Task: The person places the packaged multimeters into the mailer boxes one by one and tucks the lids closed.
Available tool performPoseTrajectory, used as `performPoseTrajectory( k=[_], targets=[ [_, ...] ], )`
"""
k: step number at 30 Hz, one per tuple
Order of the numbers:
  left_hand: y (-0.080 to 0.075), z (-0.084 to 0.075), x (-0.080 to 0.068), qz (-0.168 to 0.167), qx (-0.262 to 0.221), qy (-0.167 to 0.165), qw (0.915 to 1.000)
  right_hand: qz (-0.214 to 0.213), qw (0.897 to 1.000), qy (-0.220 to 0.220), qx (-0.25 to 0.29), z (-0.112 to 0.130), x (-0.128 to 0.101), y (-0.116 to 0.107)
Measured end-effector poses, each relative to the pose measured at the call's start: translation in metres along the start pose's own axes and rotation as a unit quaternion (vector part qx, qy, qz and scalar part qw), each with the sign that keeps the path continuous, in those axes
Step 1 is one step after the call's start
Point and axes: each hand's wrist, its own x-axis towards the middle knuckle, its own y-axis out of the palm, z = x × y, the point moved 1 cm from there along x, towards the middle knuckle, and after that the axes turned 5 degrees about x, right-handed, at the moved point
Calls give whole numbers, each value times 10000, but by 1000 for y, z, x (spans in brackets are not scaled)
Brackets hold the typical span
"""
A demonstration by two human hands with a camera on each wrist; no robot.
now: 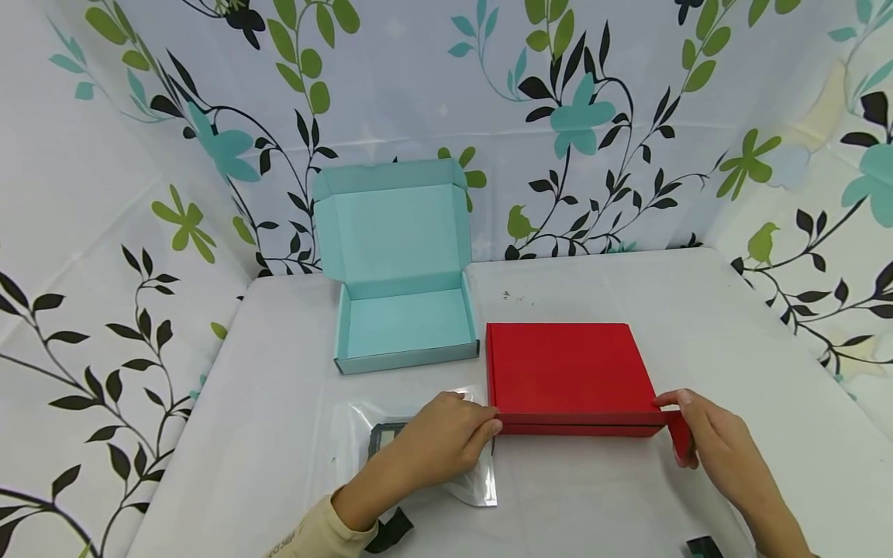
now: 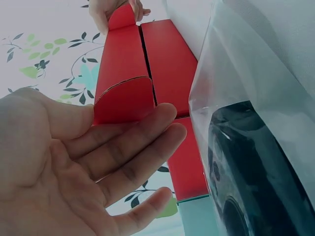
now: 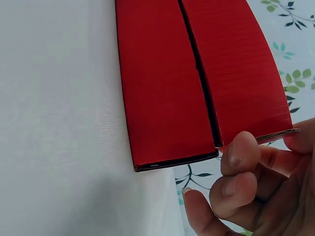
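Observation:
A red cardboard box (image 1: pixel 568 368) lies on the table with its lid down and a dark seam along the front. At the front left corner my left hand (image 1: pixel 446 438) pinches a rounded side flap (image 2: pixel 125 101) between thumb and forefinger, the other fingers spread. My right hand (image 1: pixel 718 442) pinches the flap (image 1: pixel 679 438) at the front right corner. In the right wrist view, the lid front (image 3: pixel 241 69) stands slightly apart from the box wall (image 3: pixel 165 93). Beneath my left forearm lies a clear plastic bag (image 1: pixel 474 484) with a dark object (image 2: pixel 251 157) inside, partly hidden.
An open turquoise box (image 1: pixel 405 322) stands behind to the left, its lid upright against the patterned cloth (image 1: pixel 418 85). Small black items lie near the front, one by my left sleeve (image 1: pixel 391 531) and another by my right forearm (image 1: pixel 703 547). White cloth covers the table (image 1: pixel 265 387).

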Motion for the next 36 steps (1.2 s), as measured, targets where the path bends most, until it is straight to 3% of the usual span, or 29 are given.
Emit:
performPoseTrajectory(
  k=[15,19,23,29,36],
  targets=[
    [2,-2,-2,46,-66,-78,9999,-92,9994,-307,125,-7,-4,6],
    [3,-5,-3,106,-55,-114,9999,-60,9997,-217,-60,-8,-8,4],
    [4,-7,-4,234,-192,-318,9990,-85,9991,75,-417,-9,-12,1],
    [11,-9,-10,301,-793,-887,9924,132,9960,616,-627,-12,-18,-4],
    [17,-10,-14,237,-1203,-1303,9839,75,9931,829,-821,-15,-23,-5]
  ],
)
